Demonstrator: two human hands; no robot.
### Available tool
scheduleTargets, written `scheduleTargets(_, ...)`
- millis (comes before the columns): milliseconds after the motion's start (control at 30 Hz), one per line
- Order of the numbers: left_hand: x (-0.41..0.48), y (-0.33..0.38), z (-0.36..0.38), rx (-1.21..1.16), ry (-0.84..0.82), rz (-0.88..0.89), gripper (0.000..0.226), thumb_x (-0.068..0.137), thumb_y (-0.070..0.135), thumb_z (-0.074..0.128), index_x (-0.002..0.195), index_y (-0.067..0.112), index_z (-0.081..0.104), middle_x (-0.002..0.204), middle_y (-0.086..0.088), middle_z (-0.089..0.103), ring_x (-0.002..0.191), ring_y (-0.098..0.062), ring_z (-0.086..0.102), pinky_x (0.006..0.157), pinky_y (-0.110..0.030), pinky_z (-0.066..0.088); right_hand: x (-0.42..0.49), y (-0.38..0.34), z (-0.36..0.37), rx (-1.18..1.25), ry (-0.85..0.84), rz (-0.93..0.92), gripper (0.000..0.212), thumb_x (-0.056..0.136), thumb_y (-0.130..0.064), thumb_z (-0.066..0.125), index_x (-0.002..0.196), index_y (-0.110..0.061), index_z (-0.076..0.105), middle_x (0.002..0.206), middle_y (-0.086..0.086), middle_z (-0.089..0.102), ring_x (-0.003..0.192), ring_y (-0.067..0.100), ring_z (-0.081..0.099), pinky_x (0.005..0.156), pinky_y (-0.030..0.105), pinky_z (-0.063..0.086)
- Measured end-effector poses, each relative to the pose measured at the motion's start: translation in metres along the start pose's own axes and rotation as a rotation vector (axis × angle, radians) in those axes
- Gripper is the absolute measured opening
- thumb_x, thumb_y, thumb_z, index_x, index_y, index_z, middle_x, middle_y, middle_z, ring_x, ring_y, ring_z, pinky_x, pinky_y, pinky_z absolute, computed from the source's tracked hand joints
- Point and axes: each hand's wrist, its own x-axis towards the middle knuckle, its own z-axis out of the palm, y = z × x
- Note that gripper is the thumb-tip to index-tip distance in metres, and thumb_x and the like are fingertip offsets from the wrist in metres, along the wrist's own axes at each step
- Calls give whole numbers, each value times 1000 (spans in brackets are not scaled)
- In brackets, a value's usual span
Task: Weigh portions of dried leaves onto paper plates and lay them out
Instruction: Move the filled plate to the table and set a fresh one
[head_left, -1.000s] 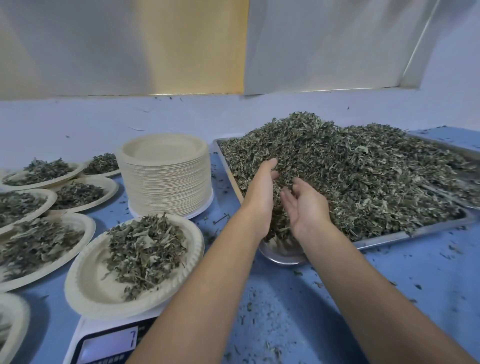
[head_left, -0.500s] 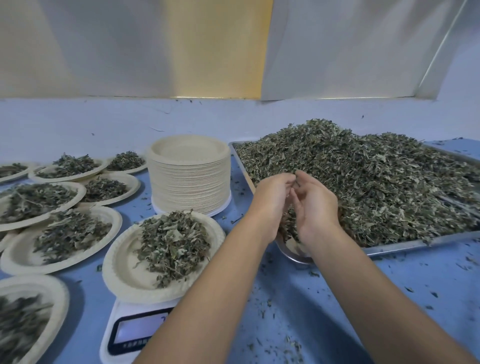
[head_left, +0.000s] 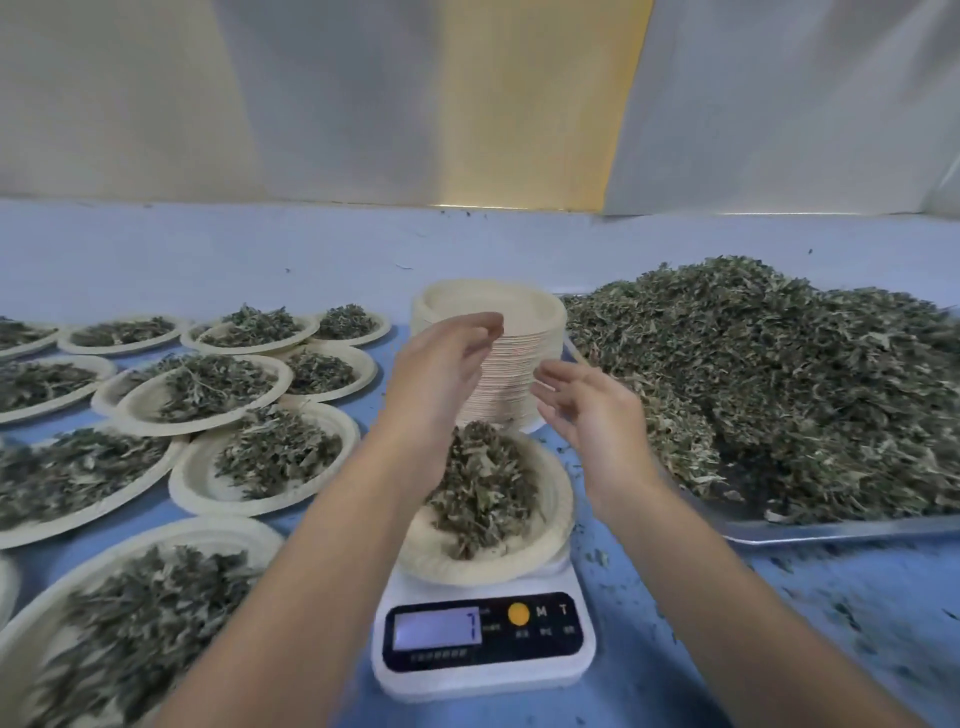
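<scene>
A blue tabletop (head_left: 779, 613) carries a metal tray (head_left: 831, 527) heaped with dried leaves (head_left: 779, 374) at the right, filled plates (head_left: 260, 457) spread at the left, and a stack of empty plates (head_left: 519, 332) far centre. Near centre, a white scale (head_left: 483, 644) (display blurred) bears a leaf-filled paper plate (head_left: 530, 551). Above it hover the left hand (head_left: 441, 369) and right hand (head_left: 587, 415), each grip released, fingers spread.
</scene>
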Motion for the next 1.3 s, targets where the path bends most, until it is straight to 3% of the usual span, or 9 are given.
scheduleTargets(133,-3,2,-32,136,104,62,30,94,5,42,95,21,67,113,4,66,110,-4,56,94,-21,41,-3,13,1,-207,-55,-40,29,96,2,42,104,-13,66,110,2,67,106,11,62,84,18,48)
scheduleTargets(300,-6,-19,-57,318,245,21,29,94,9,43,108,23,64,98,22,57,84,16,43,68,-9,32,-5,21,-3,-323,-66,-50,30,94,1,43,99,-17,67,105,-4,67,102,6,61,82,16,47)
scheduleTargets(600,-8,-45,-68,271,353,-148,34,93,4,42,120,12,61,120,2,60,108,-12,50,91,-27,36,-4,26,-3,-303,-49,-22,33,92,4,45,93,-17,70,107,-1,69,107,13,61,95,30,47)
scheduleTargets(700,-6,-48,-68,209,352,-197,32,93,4,43,117,12,62,122,-4,61,115,-22,55,102,-42,41,-5,27,-2,-299,-30,-14,33,91,4,45,93,-16,71,106,-2,69,108,14,61,98,34,47)
scheduleTargets(867,-3,-44,-75,166,372,-199,33,88,-7,51,116,9,61,114,-4,63,102,-17,59,87,-28,47,-11,23,6,-281,2,-27,34,88,5,46,93,-16,71,104,-4,69,107,13,61,97,32,46)
scheduleTargets(1000,-1,-33,-87,156,375,-229,37,83,-14,53,111,7,64,110,-5,66,102,-21,62,95,-35,48,-14,17,20,-290,-10,-63,33,91,5,44,95,-15,70,105,-2,69,104,12,61,93,28,48)
scheduleTargets(1133,-2,-17,-106,120,391,-232,36,81,-16,55,103,9,67,103,-5,67,85,-16,65,71,-27,53,-15,14,40,-310,-86,-82,35,88,10,46,91,-18,67,99,-4,67,91,2,59,70,8,47)
scheduleTargets(1233,-2,-2,-124,129,417,-230,32,82,-14,56,98,11,68,108,-5,68,96,-25,65,89,-40,52,-14,14,60,-329,-144,-78,36,86,13,47,92,-17,65,94,-5,65,85,1,57,65,5,46)
scheduleTargets(1300,-2,7,-139,134,444,-217,29,84,-12,56,96,11,68,108,-6,67,93,-27,66,87,-41,54,-14,16,75,-337,-180,-56,38,84,15,46,98,-13,67,93,-2,65,84,2,58,68,7,48)
